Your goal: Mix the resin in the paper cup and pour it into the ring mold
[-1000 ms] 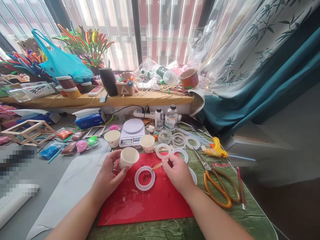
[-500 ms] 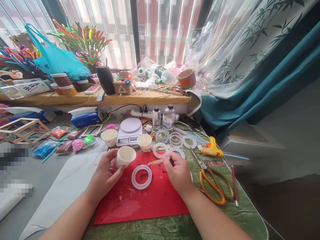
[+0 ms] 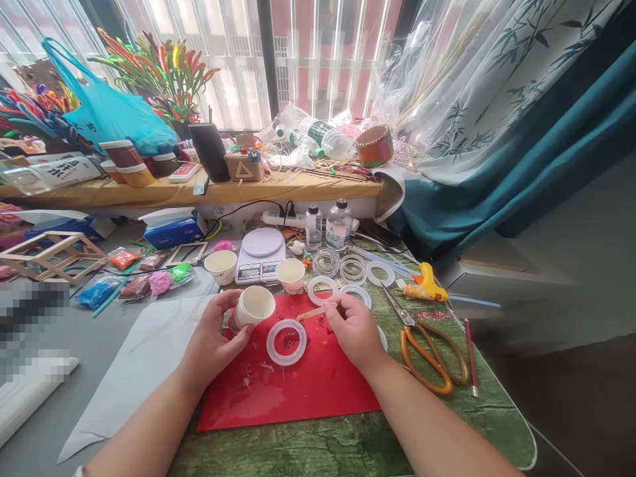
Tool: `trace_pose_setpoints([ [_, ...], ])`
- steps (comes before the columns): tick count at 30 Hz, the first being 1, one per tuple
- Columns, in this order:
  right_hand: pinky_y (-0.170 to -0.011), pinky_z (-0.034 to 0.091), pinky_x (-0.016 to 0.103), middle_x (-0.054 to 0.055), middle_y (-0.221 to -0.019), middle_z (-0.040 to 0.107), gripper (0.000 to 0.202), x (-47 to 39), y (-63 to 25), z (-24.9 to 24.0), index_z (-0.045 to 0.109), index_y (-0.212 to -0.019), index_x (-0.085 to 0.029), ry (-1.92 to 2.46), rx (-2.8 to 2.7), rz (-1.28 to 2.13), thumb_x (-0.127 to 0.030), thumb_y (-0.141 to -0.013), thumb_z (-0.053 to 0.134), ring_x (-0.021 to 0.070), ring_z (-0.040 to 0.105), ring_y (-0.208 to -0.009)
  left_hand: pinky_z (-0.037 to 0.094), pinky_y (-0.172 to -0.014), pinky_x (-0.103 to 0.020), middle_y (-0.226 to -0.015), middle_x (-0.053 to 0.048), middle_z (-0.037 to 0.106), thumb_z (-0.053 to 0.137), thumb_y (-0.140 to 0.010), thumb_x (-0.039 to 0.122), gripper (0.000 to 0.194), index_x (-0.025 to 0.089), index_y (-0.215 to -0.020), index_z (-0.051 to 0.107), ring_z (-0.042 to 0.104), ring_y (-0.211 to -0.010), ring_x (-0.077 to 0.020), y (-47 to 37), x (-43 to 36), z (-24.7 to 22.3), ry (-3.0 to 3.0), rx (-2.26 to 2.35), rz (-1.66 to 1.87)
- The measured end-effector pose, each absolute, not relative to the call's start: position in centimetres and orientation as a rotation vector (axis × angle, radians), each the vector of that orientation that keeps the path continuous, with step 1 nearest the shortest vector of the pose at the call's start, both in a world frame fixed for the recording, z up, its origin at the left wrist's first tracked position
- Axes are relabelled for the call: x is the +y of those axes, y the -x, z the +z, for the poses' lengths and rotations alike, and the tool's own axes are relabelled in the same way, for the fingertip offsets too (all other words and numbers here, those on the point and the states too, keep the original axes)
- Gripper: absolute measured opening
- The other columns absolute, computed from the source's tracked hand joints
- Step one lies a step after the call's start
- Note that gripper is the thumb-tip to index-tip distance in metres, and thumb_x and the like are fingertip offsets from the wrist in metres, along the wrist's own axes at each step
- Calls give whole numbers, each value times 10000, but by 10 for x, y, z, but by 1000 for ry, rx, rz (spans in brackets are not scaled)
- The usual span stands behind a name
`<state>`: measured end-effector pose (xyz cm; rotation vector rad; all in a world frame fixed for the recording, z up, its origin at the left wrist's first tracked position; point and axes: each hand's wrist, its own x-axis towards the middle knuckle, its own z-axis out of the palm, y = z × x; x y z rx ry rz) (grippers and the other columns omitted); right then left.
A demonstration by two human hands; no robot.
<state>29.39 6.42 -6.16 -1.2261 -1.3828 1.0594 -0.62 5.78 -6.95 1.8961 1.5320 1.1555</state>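
My left hand (image 3: 214, 338) is wrapped round a white paper cup (image 3: 256, 306), tilted slightly toward me over the left part of a red sheet (image 3: 318, 387). Between the thumb and fingers of my right hand (image 3: 355, 330) is a flat wooden stick (image 3: 312, 313), its free end pointing left toward the cup but apart from it. Below and between both hands, a translucent ring-shaped mold (image 3: 287, 360) lies on the sheet, with dark red bits and a wet-looking patch inside its opening. More ring molds (image 3: 322, 291) lie just beyond my right hand.
Behind the sheet stand two paper cups (image 3: 220, 267), a digital kitchen scale (image 3: 262, 255) and two clear bottles (image 3: 338, 225). To the right lie large scissors (image 3: 427, 351), a yellow glue gun (image 3: 426, 285) and a red pencil (image 3: 471, 358). White paper (image 3: 134, 371) covers the left.
The whole view has shifted slightly, with things appearing a little further right. Both hands keep their hold on the cup and the stick, and the mold stays in place on the sheet.
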Motion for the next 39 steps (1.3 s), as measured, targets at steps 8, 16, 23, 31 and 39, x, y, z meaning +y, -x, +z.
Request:
trace_pose_setpoints([
  [8, -654, 421, 297, -1, -723, 634, 214, 54, -285, -56, 722, -867, -205, 1116, -1619, 1048, -343, -992, 617, 173, 551, -678, 506, -1138, -526, -1375, -125, 641, 723, -896, 310, 578, 266, -1426, 496, 643, -1294, -336, 6, 56, -67, -1916, 1517, 1179],
  [16, -675, 404, 310, -3, -721, 642, 231, 50, -280, -55, 697, -814, -212, 1129, -1805, 1038, -309, -1005, 612, 174, 561, -694, 504, -1133, -511, -1387, -125, 631, 710, -936, 321, 558, 272, -1445, 488, 644, -1299, -327, 7, 56, -71, -1877, 1528, 1199],
  [23, -671, 394, 318, -4, -711, 628, 272, 51, -277, -56, 658, -766, -223, 1131, -1844, 1028, -311, -1016, 597, 180, 556, -685, 505, -1136, -515, -1373, -127, 643, 717, -931, 347, 562, 263, -1441, 496, 650, -1288, -332, 5, 58, -70, -1872, 1536, 1198],
  [31, -658, 414, 315, 7, -728, 665, 225, 52, -278, -58, 723, -831, -229, 1114, -1887, 1011, -308, -1007, 606, 186, 583, -682, 504, -1138, -499, -1380, -124, 649, 725, -925, 336, 570, 263, -1445, 504, 659, -1284, -325, 6, 59, -70, -1876, 1533, 1200],
  [39, -654, 440, 311, 29, -772, 712, 213, 50, -281, -58, 739, -839, -219, 1082, -1921, 1038, -280, -997, 610, 188, 614, -703, 499, -1145, -492, -1382, -125, 643, 721, -932, 342, 562, 264, -1441, 495, 658, -1291, -319, 5, 58, -70, -1861, 1533, 1200],
])
